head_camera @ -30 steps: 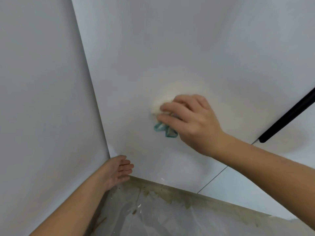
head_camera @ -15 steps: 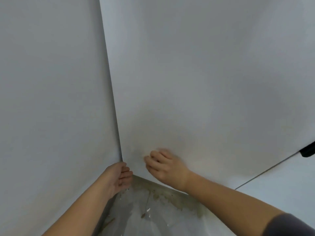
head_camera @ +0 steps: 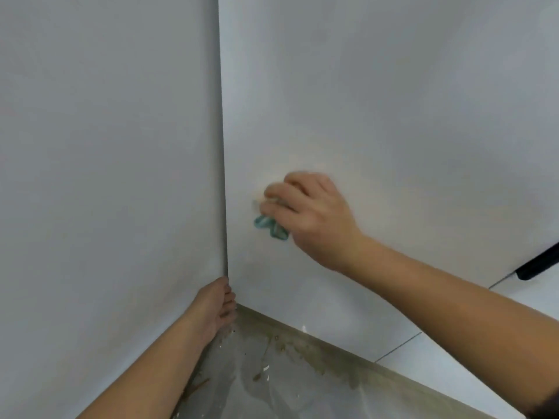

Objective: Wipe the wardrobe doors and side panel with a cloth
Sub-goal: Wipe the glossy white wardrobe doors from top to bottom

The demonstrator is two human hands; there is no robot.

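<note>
A white wardrobe door (head_camera: 378, 101) fills the right of the view and meets a white panel (head_camera: 106, 146) at a vertical edge on the left. My right hand (head_camera: 311, 213) grips a crumpled cloth (head_camera: 270, 226), teal with a pale part, and presses it against the lower door near that edge. Most of the cloth is hidden under the fingers. My left hand (head_camera: 216, 309) holds the bottom corner where the door and the panel meet, with its fingers curled round the edge.
A black door handle (head_camera: 538, 263) shows at the right edge. Below the door runs a stained plinth (head_camera: 317, 343), with a dirty grey floor (head_camera: 272, 388) in front. A thin gap (head_camera: 396, 347) separates this door from another one at lower right.
My right hand moved down to the door's bottom edge half a second ago, then rose again and now presses the cloth higher. The view has shifted. My left hand stays at the corner.
</note>
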